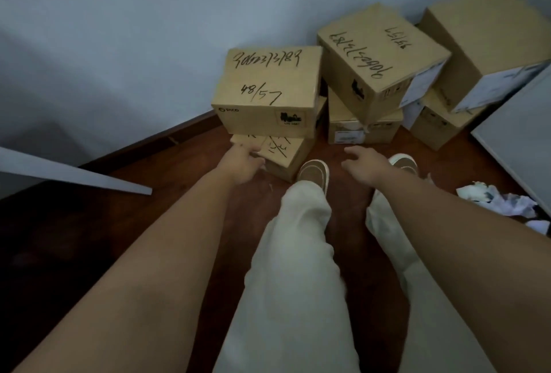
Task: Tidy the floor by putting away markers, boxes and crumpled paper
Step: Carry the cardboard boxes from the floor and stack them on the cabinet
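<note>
Cardboard boxes [269, 91] stacked in pairs against the wall [149, 29] on the wooden floor [185, 170]. Left hand [243, 164] touching the lower box [283, 155], grip unclear. Right hand [365, 164] loose, empty, above the floor. Crumpled paper [501, 201] lying far right.

Storeroom corner (stacked cardboard boxes [269, 91])

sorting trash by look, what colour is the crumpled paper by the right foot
Mostly white crumpled paper with some dark printed patches, seen in the head view.
</note>
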